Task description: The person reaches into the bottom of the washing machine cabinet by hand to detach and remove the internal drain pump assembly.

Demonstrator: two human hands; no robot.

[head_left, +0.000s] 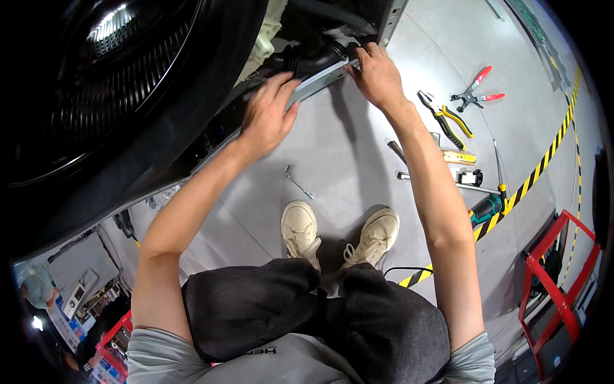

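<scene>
A front-loading washing machine with a dark round door [128, 83] fills the upper left. Its lower front is uncovered, showing a black rubber hose [320, 59], a cream plastic part [265, 38] and a bare metal rail [323, 78] along the bottom edge. My left hand [268, 115] lies over the left part of that rail, fingers spread and slightly blurred, holding nothing I can see. Near the frame's corner, my right hand [377, 75] curls its fingers over the rail beside the hose end. Its fingertips are partly hidden behind the metal.
Between my shoes and the machine lies a small socket wrench [299, 182]. On the floor at right are red-handled pliers [476, 89], yellow-black pliers [448, 118], a yellow-handled tool [459, 156] and a teal power tool [486, 210]. Striped tape [537, 169] and a red metal frame [550, 281] stand farther right.
</scene>
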